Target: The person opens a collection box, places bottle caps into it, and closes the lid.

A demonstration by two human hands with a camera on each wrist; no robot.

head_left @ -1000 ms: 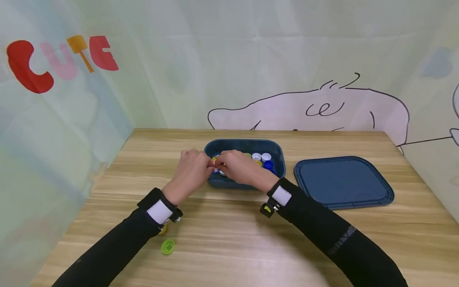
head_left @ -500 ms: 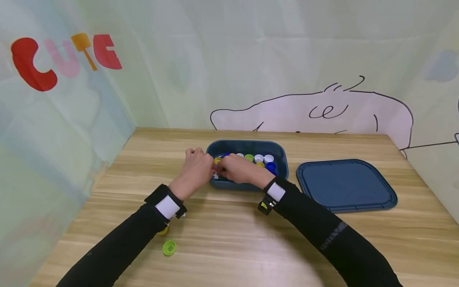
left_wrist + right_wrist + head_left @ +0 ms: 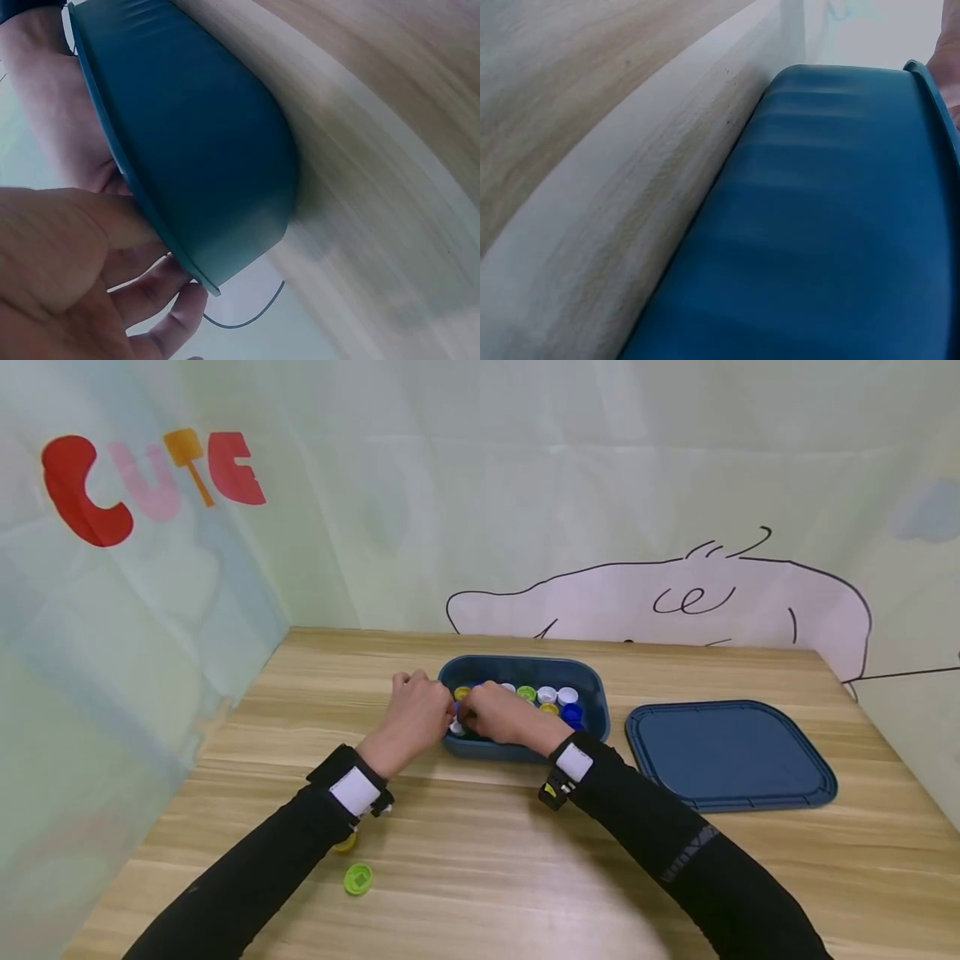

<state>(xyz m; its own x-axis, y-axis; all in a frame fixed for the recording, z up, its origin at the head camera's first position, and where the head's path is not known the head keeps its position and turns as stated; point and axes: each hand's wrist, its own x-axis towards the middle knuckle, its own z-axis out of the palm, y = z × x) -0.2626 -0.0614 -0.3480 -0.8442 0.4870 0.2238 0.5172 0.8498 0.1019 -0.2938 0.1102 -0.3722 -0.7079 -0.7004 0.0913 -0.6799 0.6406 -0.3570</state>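
Note:
In the head view, a dark blue box (image 3: 525,752) holds several bottle caps, among them white caps (image 3: 567,696), a green cap (image 3: 527,692) and blue caps (image 3: 572,713). My left hand (image 3: 420,706) is at the box's left end, its fingers bent over the rim. The left wrist view shows these fingers against the rim from outside, with the tips partly hidden. My right hand (image 3: 498,714) reaches inside, fingers curled down close to the left hand. A small white piece (image 3: 456,727) shows between the two hands. What either hand pinches is hidden.
A flat blue lid (image 3: 731,756) lies right of the box on the wooden table (image 3: 480,877). A green cap (image 3: 358,879) sits near the front left, with a yellow cap (image 3: 346,842) partly under the left sleeve. A printed cloth (image 3: 525,485) hangs behind.
Both hands have gone slightly lower into the box's left end, and more caps show behind the right hand. The head view has shifted a little. The lid and loose caps stay put.

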